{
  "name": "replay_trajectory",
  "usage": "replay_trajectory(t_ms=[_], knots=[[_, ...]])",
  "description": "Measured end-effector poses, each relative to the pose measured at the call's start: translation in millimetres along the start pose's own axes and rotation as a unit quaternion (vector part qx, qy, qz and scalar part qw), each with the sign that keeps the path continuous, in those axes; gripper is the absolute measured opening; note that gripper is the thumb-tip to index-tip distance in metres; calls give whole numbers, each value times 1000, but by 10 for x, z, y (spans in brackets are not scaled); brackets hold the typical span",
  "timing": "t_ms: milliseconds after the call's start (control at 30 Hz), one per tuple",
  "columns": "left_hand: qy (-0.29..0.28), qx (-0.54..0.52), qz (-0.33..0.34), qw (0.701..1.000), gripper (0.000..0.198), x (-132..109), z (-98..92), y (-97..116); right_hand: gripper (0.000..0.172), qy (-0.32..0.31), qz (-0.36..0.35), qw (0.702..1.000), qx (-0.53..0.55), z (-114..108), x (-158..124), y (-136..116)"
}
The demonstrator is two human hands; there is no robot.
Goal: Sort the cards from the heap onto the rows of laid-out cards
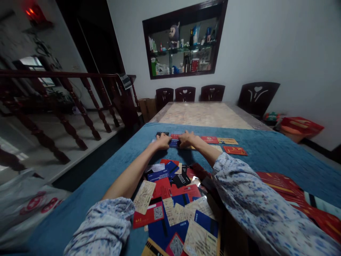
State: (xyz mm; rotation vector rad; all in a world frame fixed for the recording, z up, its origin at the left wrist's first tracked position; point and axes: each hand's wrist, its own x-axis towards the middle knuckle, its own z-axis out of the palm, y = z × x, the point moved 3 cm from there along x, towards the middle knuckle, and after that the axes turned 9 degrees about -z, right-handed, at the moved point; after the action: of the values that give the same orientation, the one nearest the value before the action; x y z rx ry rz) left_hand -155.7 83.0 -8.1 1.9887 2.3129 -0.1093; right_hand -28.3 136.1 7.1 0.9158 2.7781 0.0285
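At the far part of the blue cloth, my left hand (162, 142) has its fingers curled at the left end of a blue card (174, 143). My right hand (187, 139) closes over the right end of the same card, its fingertips partly hidden. Just beyond lie a black card (162, 134) and a red card (174, 136). To the right, a red-and-white card (209, 139), a yellow card (227, 141) and a red card with gold print (235, 150) continue the rows. Between my forearms spreads a loose pile of mixed cards (162, 188), overlapping at various angles.
A blue cloth (106, 192) covers the near part of the table. Red packets (282, 185) lie to the right, and a dark open box (234, 231) sits under my right forearm. Chairs (185, 94) stand at the far end; a wooden railing (80, 103) runs along the left.
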Motion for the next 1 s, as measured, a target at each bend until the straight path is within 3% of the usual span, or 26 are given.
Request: replay_trajectory(t_ms=[267, 500, 633, 1000], knots=[[52, -8, 13, 999, 61, -116, -37, -75, 50, 61, -43, 997, -33, -113, -175, -20], [96, -46, 30, 994, 58, -291, -85, -93, 33, 146, -93, 985, -10, -178, -363, -174], [104, -57, 41, 992, 50, -466, -60, -101, 25, 158, -106, 982, 0, -180, -452, -308], [114, -77, 19, 990, 25, -974, 102, -360, 27, 137, -153, 978, 34, -149, -607, -693]])
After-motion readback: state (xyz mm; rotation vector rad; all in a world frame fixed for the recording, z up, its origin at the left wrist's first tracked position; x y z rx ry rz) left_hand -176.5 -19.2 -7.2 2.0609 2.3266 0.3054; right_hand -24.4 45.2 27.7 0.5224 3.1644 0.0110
